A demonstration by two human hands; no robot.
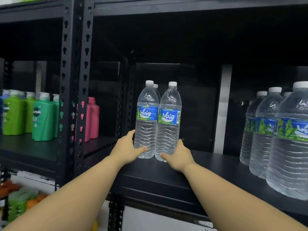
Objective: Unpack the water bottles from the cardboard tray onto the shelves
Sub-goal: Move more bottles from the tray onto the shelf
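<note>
On the black metal shelf (166,174), two upright Waig water bottles stand touching side by side, a third just behind; the left hand (126,147) grips the base of the left bottle (146,120) and the right hand (178,154) grips the right bottle (169,122). Their long axes are vertical, with open shelf behind them. More water bottles (270,132) stand well apart on the right; green shampoo bottles (43,119) fill the neighbouring bay.

third bottle (156,88): behind the front pair, only cap and shoulder visible. right bottle (290,147): cut by frame edge. pink bottle (93,117): partly behind upright (83,80). lower-left goods (16,202): blurred, unidentifiable.
</note>
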